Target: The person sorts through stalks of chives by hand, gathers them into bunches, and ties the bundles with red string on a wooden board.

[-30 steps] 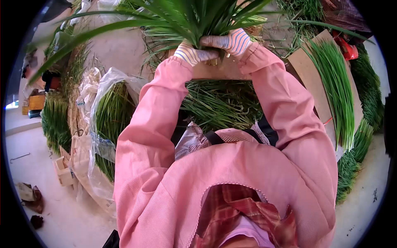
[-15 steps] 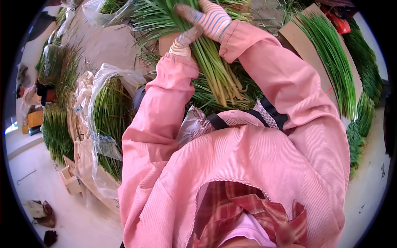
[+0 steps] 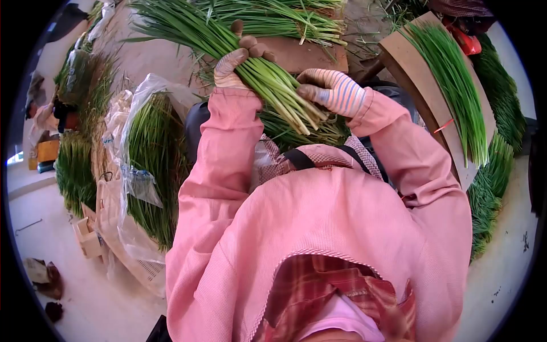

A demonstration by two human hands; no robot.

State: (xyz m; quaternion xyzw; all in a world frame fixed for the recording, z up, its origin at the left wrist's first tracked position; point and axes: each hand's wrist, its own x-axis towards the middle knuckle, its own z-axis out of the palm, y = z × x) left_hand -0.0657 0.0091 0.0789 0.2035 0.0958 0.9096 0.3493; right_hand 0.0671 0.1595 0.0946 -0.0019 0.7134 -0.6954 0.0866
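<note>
A bunch of garlic chives (image 3: 265,77) slants across the space in front of me, green leaves to the upper left and pale stem ends to the lower right. My left hand (image 3: 235,61), in a striped glove with dark fingertips, is wrapped around its middle. At the bunch's right edge, near the stem ends, my right hand (image 3: 332,92) has its gloved fingers curled against the stalks. What its fingertips pinch is partly hidden. Beneath the stem ends, loose green leaves (image 3: 290,130) lie close to my lap.
More chives (image 3: 273,20) lie beyond on a brown board (image 3: 302,54). On the right, a long bundle (image 3: 450,85) rests on a cardboard-coloured bench (image 3: 399,54). To the left stands a clear plastic bag (image 3: 139,185) around upright greens. A small wooden box (image 3: 87,236) sits on the floor.
The bunch has come nearer and tilted, its leaves now pointing upper left. My left hand has risen and grips its middle. My right hand has moved down from the leaves to the stem ends.
</note>
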